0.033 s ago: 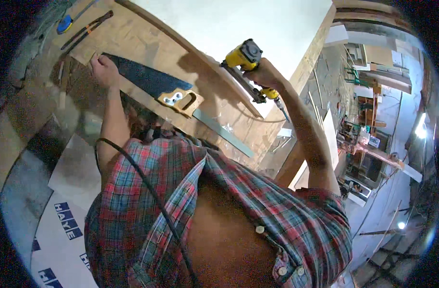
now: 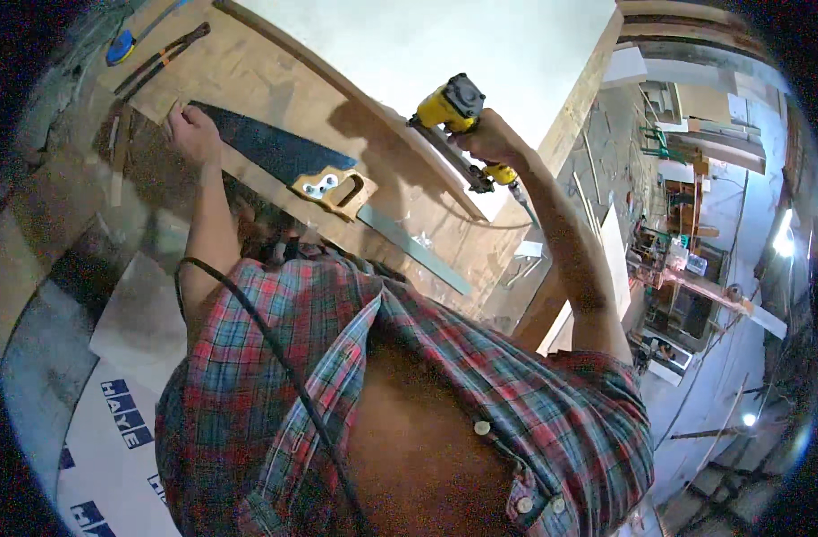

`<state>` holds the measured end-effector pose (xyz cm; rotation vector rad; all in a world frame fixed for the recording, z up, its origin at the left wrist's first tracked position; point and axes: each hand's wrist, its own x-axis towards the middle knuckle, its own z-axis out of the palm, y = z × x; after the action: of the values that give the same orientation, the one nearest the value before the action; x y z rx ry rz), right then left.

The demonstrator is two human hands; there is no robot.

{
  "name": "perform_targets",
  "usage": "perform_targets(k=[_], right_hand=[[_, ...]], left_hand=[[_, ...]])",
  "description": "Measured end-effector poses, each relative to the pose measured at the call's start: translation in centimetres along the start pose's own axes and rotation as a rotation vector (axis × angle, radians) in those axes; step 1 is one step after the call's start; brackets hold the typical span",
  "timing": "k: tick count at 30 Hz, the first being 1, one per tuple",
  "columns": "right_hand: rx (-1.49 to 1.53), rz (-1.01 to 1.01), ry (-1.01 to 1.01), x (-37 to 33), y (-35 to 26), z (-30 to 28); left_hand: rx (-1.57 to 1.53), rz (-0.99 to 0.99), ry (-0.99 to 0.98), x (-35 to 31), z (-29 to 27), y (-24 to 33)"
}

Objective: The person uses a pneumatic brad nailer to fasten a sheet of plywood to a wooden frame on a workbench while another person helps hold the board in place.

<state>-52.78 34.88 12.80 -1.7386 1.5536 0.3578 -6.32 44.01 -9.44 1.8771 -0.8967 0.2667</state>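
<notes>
Nearest the camera is the person's red and blue plaid shirt (image 2: 445, 385), open at the front, with a thin black cord (image 2: 275, 349) running across it. From there both bare forearms reach out over the plywood table (image 2: 248, 72). The right hand (image 2: 489, 139) is wrapped tightly around the grip of a yellow and black pneumatic nail gun (image 2: 453, 112), whose nose points down at a long curved wooden strip (image 2: 355, 98) lying across the table; a hose fitting hangs from the tool just below the hand. The left hand (image 2: 192, 132) rests fingers-down on the tabletop, pressing near the tip of a dark-bladed handsaw with a pale wooden handle (image 2: 279, 161); whether it grips anything I cannot tell. A long grey metal straightedge (image 2: 413, 251) lies just beyond the saw handle. Farther off, near the table's far corner, lie dark long-handled pliers (image 2: 158, 58) and a blue-handled tool (image 2: 127, 45).
</notes>
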Motion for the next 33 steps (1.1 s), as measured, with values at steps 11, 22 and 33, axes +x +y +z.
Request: perform_targets(k=[11, 22, 33], right_hand=[[-0.016, 0.036, 0.018, -4.9, 6.7, 1.1], [0.037, -0.17, 0.111, -3.9, 9.2, 2.2], [0.056, -0.198, 0.037, -8.2, 13.3, 2.1]], left_hand=[[0.011, -0.132, -0.12, -0.2, 0.0, 1.3], [-0.03, -0.077, -0.057, -0.4, 1.1, -1.8], [-0.147, -0.212, -0.048, -0.4, 2.0, -0.5]])
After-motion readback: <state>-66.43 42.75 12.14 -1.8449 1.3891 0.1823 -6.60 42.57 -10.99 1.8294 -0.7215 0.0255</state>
